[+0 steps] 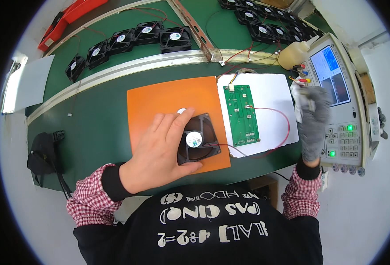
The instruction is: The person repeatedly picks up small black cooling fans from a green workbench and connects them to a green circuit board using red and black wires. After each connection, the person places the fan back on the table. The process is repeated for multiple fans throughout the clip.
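Note:
My bare left hand grips a square black cooling fan, fingers along its far edge and thumb at its near edge. The fan lies on an orange board, and a round white label sits at its hub. A red wire runs from the fan to the right, toward a green circuit board lying on a white sheet. My right hand, in a grey glove, is in front of the test instrument. Motion smears its fingers. Beside them is something white that I cannot make out.
A row of black fans stands behind a pale rail, with more fans at the far right. A yellowish squeeze bottle stands by the instrument. At the left lies a black pouch-like thing; a red bin is behind.

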A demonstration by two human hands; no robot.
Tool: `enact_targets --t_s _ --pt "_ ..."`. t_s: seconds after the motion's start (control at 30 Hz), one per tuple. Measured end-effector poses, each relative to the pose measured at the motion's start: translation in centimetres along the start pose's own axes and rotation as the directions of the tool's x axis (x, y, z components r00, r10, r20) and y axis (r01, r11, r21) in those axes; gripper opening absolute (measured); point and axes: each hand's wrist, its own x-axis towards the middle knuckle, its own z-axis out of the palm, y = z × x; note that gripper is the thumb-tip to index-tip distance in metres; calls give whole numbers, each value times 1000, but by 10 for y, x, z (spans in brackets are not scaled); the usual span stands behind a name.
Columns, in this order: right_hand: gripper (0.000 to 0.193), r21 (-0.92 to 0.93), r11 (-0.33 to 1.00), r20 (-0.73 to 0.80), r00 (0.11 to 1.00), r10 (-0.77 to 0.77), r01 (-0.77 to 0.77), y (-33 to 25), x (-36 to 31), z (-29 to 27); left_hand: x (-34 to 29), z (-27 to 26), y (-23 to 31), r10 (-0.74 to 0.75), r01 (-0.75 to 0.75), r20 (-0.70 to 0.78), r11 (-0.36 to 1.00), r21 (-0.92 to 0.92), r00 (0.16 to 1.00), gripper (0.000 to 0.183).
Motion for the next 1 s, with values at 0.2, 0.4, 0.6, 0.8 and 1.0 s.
enact_targets --t_s 0.2,0.4,0.6,0.8,1.0 --pt "26 304 949 360 912 -199 86 -115 -6 -28 -1 18 -5 65 -77 -117 993 -95 991 95" --pt "34 132 991 508 859 -63 -6 -119 -41 39 1 18 -6 68 -78 -120 993 -85 990 93" --pt "27 47 995 513 853 -95 83 -122 -44 40 -1 20 -8 48 -57 -119 996 -74 992 93" --pt "21 387 913 552 826 -114 -132 -91 -36 53 1 21 -10 102 -116 -135 988 -103 986 90" --pt "24 402 907 543 830 -126 -125 -99 -28 65 4 20 -10 131 -146 -143 984 -105 981 87"
